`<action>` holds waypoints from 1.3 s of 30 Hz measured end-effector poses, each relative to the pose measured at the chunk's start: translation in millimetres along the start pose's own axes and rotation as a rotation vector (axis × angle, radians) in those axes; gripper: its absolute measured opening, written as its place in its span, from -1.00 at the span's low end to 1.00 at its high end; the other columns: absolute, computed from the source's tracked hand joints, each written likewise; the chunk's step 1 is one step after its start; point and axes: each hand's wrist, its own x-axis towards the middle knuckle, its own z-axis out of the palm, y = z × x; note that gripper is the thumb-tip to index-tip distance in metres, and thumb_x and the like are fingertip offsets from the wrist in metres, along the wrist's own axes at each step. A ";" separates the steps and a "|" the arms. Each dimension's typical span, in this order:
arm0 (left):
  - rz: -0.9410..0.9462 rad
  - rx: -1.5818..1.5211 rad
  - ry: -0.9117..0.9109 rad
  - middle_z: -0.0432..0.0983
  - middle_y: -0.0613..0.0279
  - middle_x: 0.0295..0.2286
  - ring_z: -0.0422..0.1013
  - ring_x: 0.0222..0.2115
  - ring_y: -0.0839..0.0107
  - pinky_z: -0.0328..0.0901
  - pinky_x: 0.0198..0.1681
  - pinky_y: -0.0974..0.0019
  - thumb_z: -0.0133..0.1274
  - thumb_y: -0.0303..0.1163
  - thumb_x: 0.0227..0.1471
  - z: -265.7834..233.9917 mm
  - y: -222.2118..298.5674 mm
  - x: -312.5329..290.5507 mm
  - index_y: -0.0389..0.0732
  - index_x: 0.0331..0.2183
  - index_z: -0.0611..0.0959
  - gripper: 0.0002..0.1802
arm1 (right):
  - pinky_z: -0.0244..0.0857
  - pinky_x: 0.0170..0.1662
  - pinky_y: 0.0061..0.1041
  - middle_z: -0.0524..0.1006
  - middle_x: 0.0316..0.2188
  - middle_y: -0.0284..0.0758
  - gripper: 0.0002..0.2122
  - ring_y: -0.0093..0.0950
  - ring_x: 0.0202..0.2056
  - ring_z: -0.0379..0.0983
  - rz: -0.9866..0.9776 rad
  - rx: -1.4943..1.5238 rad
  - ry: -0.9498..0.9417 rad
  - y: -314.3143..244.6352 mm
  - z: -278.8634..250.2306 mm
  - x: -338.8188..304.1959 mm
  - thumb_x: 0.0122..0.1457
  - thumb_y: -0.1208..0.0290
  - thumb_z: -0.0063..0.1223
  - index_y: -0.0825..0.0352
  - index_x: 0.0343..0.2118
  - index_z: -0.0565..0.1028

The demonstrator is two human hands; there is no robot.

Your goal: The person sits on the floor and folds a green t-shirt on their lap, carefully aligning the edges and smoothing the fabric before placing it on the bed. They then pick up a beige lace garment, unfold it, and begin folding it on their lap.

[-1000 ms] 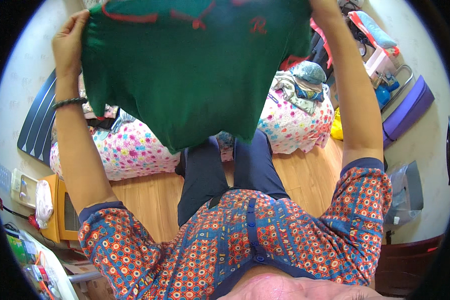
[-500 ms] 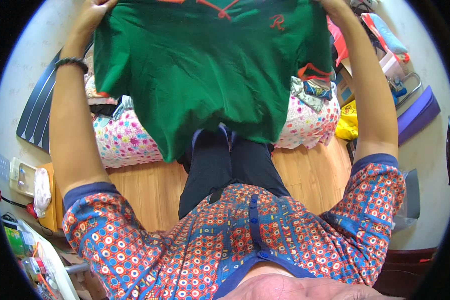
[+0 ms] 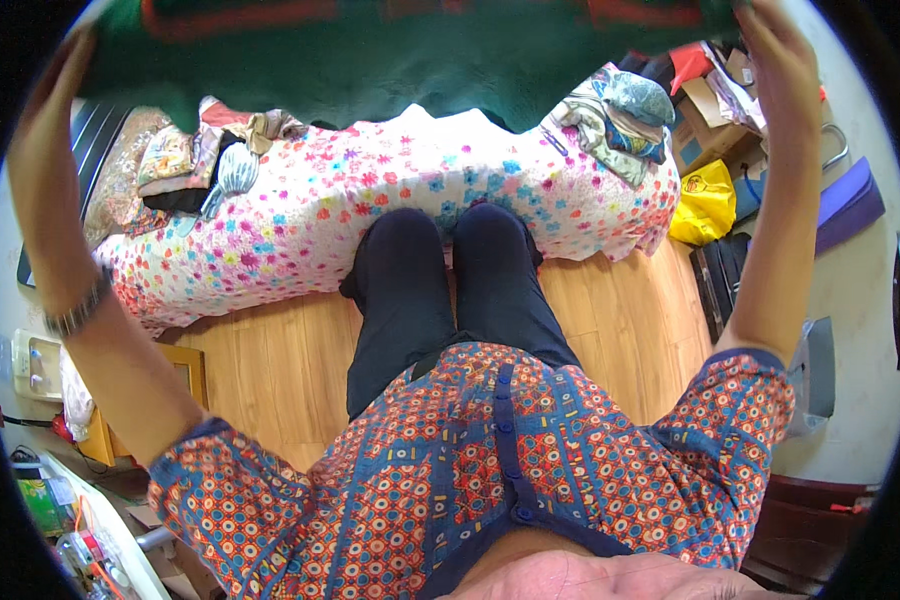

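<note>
I hold a green shirt with red trim stretched across the top of the view, high above a bed with a flowered cover. My left hand grips its left edge and my right hand grips its right edge, both arms raised. Only the shirt's lower part shows; the rest is cut off by the top rim. A dark bracelet sits on my left wrist.
Crumpled clothes lie on the bed at the left and at the right. A yellow bag, cardboard boxes and a purple mat stand at the right. A wooden floor lies below; a small wooden cabinet stands left.
Both hands have lifted the green shirt higher, so it now covers only the top edge and the bed beneath has come into sight.
</note>
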 end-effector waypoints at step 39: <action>-0.933 -0.949 -0.756 0.44 0.37 -0.42 0.34 -0.36 0.57 0.24 -0.27 0.50 0.14 -0.38 0.05 89.8 -63.6 -276.7 -0.26 -0.37 0.53 -0.83 | 0.24 -0.26 -0.65 0.47 -0.42 -0.53 -0.92 -0.71 -0.33 0.36 0.773 0.218 -0.604 87.8 65.6 -250.7 0.11 0.46 0.10 0.31 -0.33 0.51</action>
